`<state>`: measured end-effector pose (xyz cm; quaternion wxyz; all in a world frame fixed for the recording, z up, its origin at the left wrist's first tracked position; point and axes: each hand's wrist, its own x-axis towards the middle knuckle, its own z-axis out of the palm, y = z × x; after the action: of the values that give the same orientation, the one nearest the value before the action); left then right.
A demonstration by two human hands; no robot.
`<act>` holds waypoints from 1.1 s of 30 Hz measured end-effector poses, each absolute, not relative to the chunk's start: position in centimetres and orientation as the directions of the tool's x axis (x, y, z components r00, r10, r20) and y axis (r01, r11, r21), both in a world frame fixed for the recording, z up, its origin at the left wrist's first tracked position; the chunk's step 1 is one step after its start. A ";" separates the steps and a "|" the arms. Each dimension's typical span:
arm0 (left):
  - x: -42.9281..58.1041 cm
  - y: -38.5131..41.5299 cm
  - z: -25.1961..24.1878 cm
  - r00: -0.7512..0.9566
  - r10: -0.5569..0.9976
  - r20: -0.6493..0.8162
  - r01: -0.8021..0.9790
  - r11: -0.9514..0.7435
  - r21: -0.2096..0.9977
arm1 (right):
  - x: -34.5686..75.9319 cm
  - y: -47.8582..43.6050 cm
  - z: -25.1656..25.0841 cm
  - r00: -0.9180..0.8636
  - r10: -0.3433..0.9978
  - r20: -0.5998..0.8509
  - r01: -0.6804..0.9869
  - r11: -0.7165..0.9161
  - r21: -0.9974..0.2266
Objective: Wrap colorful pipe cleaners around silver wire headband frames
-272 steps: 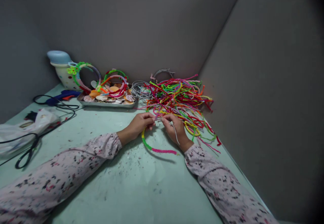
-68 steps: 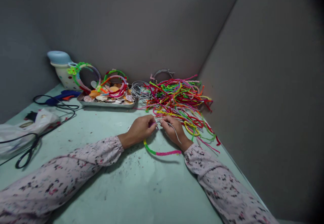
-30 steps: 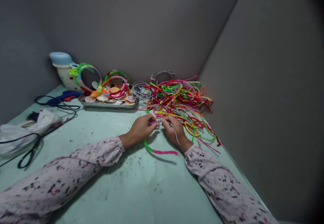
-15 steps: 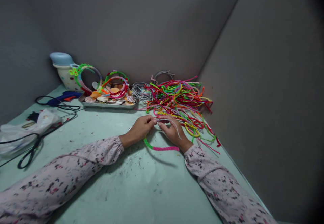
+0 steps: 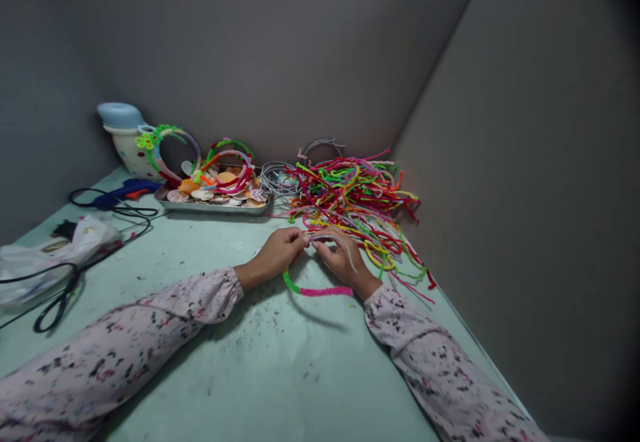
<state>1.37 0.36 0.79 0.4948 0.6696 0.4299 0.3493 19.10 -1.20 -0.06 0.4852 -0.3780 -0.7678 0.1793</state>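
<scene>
My left hand is closed in a pinch around a curved wire headband. Below that hand hangs one end of the headband, covered in fuzzy green and pink pipe cleaner. The other end is bare grey wire, arching over my right hand. Thumb and fingertips of my right hand meet the band close to the left fingertips, where a bit of pale purplish strand shows. The band's middle is hidden by my left hand.
Behind the hands lies a heap of coloured pipe cleaners. Coiled grey wires sit beside a metal tray of shells and finished headbands. At left are a blue-handled tool, black cord, plastic bag and blue-lidded container.
Almost nothing differs. The fingertips shift very slightly, and the headband's pink end sits a touch higher and further left.
</scene>
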 end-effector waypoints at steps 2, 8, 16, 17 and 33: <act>1.4 0.4 0.6 0.390 0.920 0.035 0.226 -0.132 0.965 | 19.1 -1.2 0.0 -0.242 0.749 0.616 0.407 0.655 -0.637; 1.5 0.5 0.7 0.397 0.918 0.005 0.172 -0.080 0.982 | 19.2 -1.1 -0.4 -0.262 0.731 0.630 0.455 0.670 -0.587; 1.4 0.6 1.2 0.444 0.888 -0.118 0.083 0.090 0.992 | 19.4 -0.9 -1.1 -0.282 0.665 0.692 0.517 0.713 -0.474; 1.4 0.6 1.2 0.452 0.882 -0.133 0.070 0.113 0.991 | 19.4 -1.0 -1.0 -0.283 0.664 0.692 0.531 0.709 -0.463; 1.4 0.5 1.3 0.400 0.916 0.003 -0.011 0.002 1.000 | 19.1 -1.5 0.2 -0.201 0.745 0.636 0.531 0.628 -0.568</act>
<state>1.43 0.52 1.27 0.5945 0.5889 0.3841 0.3902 19.12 -1.52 0.24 0.4757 -0.4162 -0.7667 0.1124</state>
